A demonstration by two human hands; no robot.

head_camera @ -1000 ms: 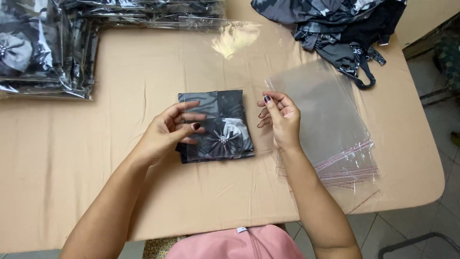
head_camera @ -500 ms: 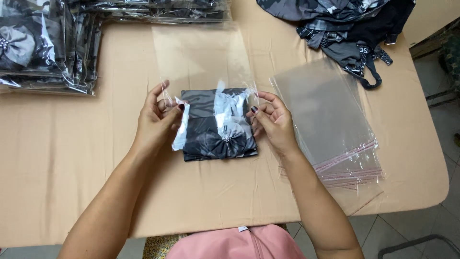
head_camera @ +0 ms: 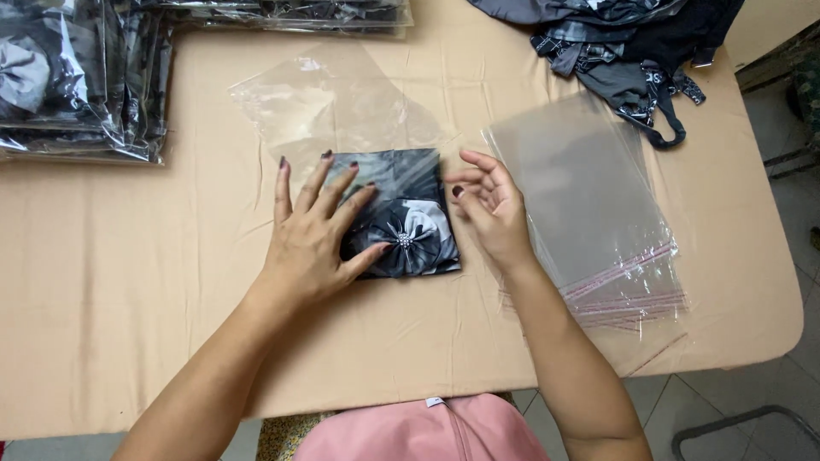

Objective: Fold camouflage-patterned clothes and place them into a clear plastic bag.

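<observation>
Two bare hands are shown over a folded black-and-grey patterned fabric piece with a beaded flower ornament (head_camera: 400,220), laid at the middle of the beige tabletop (head_camera: 128,256). The left hand (head_camera: 314,235) is pressed flat on its left half, fingers spread, nothing grasped. The right hand (head_camera: 489,205) is held loosely open just beside its right edge, empty. A single clear plastic bag (head_camera: 333,107) is seen at the fabric's far edge; whether the fabric is partly inside cannot be told. A stack of clear bags with pink seal strips (head_camera: 589,213) lies to the right. The fabric is judged light, soft and limp; the film slippery. Grip is best taken at the folded edges, away from the ornament.
</observation>
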